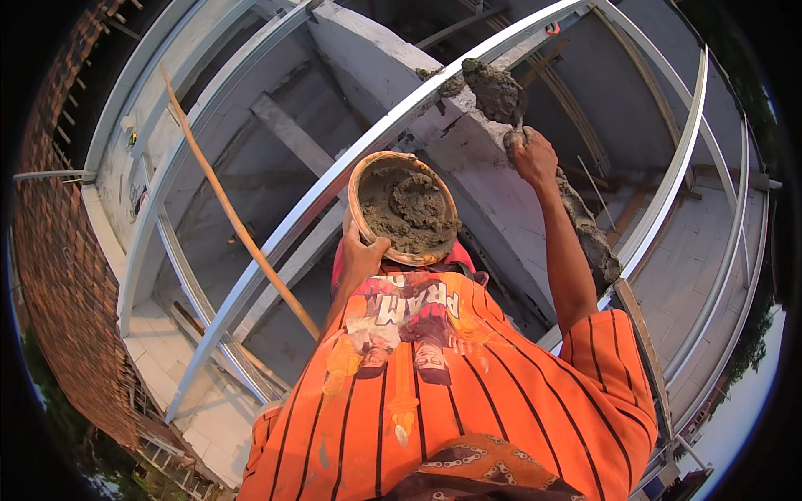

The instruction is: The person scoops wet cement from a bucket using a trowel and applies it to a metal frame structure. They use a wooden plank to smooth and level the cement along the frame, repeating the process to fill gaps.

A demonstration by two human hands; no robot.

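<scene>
My left hand [362, 257] grips the near left side of a round bucket [354, 190], held against my front with its mouth upward. Wet grey mortar [409, 209] fills much of it, heaped in the middle. To the right and farther off, my right hand [532, 157] is closed around the handle of a trowel [494, 92]. Mortar coats the trowel's blade, which lies over the top of a pale wall [468, 138]; whether it touches the wall I cannot tell. Rough mortar [589, 234] runs along the wall top, to the right of my forearm.
A long metal beam [359, 154] crosses just beyond the bucket. A wooden pole [221, 200] leans at the left. Other metal beams [681, 200] span the right side. Deep rooms open below between walls. A tiled roof [67, 309] lies far left.
</scene>
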